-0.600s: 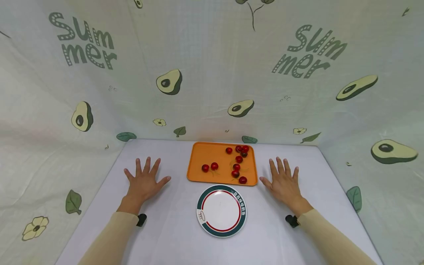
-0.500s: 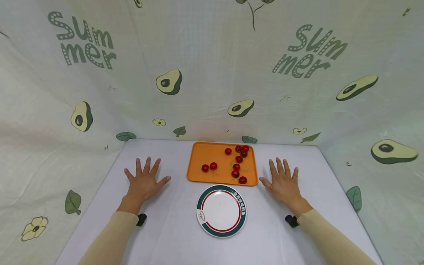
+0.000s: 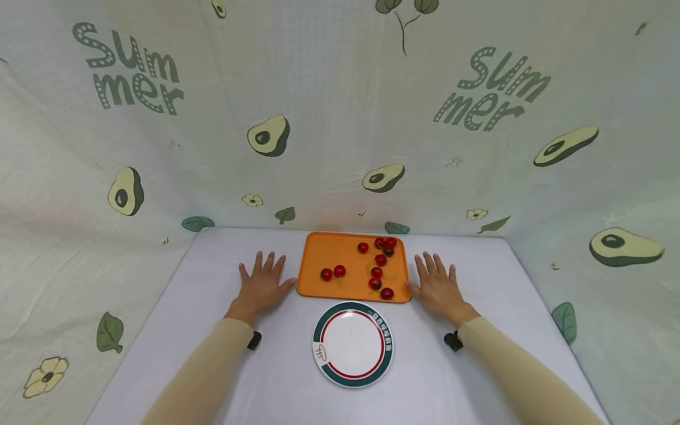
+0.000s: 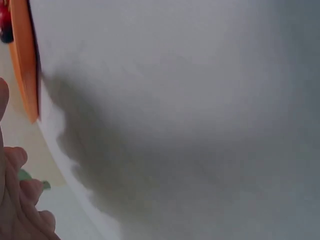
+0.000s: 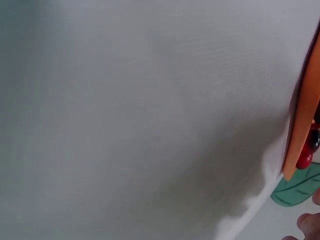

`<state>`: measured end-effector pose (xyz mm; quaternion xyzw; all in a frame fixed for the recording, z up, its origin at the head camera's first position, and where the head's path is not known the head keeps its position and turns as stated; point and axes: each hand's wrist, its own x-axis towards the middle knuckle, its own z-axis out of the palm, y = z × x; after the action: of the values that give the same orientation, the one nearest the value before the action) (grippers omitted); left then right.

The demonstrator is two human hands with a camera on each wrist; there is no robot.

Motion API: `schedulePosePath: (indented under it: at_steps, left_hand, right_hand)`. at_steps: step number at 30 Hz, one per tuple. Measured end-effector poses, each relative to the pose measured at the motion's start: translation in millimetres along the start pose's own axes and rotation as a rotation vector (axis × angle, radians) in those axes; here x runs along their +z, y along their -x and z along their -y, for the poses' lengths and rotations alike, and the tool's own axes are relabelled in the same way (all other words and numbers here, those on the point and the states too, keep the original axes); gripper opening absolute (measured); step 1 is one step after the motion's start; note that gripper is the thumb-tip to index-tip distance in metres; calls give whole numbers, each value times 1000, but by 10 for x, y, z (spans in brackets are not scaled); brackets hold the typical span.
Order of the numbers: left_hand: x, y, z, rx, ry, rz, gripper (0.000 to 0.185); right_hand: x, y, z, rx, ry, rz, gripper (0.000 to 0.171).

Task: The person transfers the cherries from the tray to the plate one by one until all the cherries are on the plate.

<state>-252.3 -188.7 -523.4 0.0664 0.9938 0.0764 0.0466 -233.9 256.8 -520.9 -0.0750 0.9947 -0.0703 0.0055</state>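
Observation:
My left hand [image 3: 264, 286] is spread with straight fingers, its thumb tip close to the left edge of an orange tray [image 3: 319, 254]. On the other side my right hand [image 3: 438, 292] is spread too, thumb tip right at the tray's right edge. Neither hand holds anything. Several red cherries with thin stems lie in the tray, two at the left, one of them a cherry [image 3: 339, 271], and most toward the right, among them a cherry [image 3: 386, 293] in the near right corner. Both wrist views show the tray's orange side [image 4: 24, 65] and a shadow on the tabletop.
Just in front of the tray stands a round white plate [image 3: 353, 345] with a dark green and red rim. The white table [image 3: 276, 378] ends at a hanging cloth [image 3: 324, 130] printed with avocados and leaves, at the back and both sides.
My left hand has moved right toward the tray, and my right hand slightly left toward it. The whole head view has shifted a little. Tray and plate stay in place on the table.

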Motion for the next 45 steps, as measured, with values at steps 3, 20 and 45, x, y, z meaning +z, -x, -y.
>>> schedulePosePath:
  at_steps: [3, 20, 45]
  left_hand:
    - [55, -41, -141, 29, -5, 44, 80]
    - [138, 128, -314, 113, 1, 150, 81]
    - [127, 143, -221, 171, -33, 138, 101]
  right_hand:
    - [92, -74, 67, -18, -7, 42, 82]
    - [147, -172, 201, -93, 31, 210, 76]
    - [-17, -197, 208, -107, 81, 115, 77]
